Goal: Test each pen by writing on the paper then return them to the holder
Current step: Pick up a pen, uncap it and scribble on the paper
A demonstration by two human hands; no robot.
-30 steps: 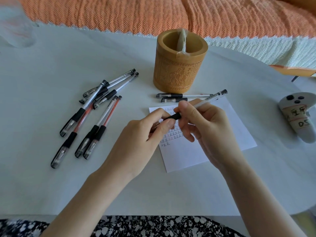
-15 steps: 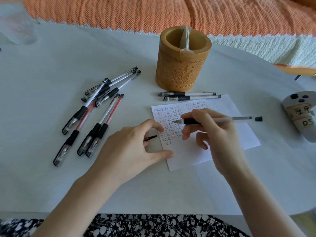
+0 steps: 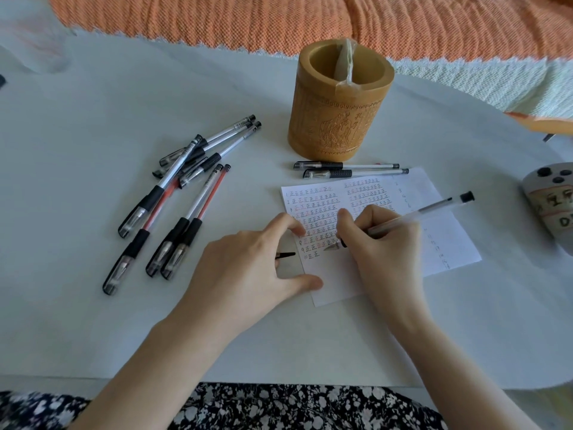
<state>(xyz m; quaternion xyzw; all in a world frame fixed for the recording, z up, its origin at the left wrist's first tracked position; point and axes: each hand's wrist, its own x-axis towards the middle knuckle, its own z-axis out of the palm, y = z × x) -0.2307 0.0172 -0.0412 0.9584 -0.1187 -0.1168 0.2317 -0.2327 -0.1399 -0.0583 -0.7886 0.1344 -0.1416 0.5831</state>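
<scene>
A white paper [image 3: 440, 240] with rows of written marks lies on the white table. My right hand [image 3: 384, 252] grips a clear black-ended pen [image 3: 434, 209], uncapped, its tip touching the paper's lower left beside the last marks. My left hand [image 3: 245, 268] rests on the table with thumb and forefinger on the paper's left edge; the black clip of the pen cap [image 3: 286, 254] pokes out from under its fingers. A carved bamboo holder [image 3: 338, 119] stands behind the paper, with no pens showing inside. Two capped pens [image 3: 350, 169] lie between holder and paper. Several capped pens [image 3: 173, 200] lie piled at left.
A grey labelled device with black buttons [image 3: 548, 203] lies at the right edge. An orange blanket [image 3: 279, 20] runs along the far side of the table. The table's front edge [image 3: 279, 380] is just below my forearms.
My left hand pulled the cap off and dropped to the paper's left edge. My right hand turned the pen over and brought its tip down onto the paper.
</scene>
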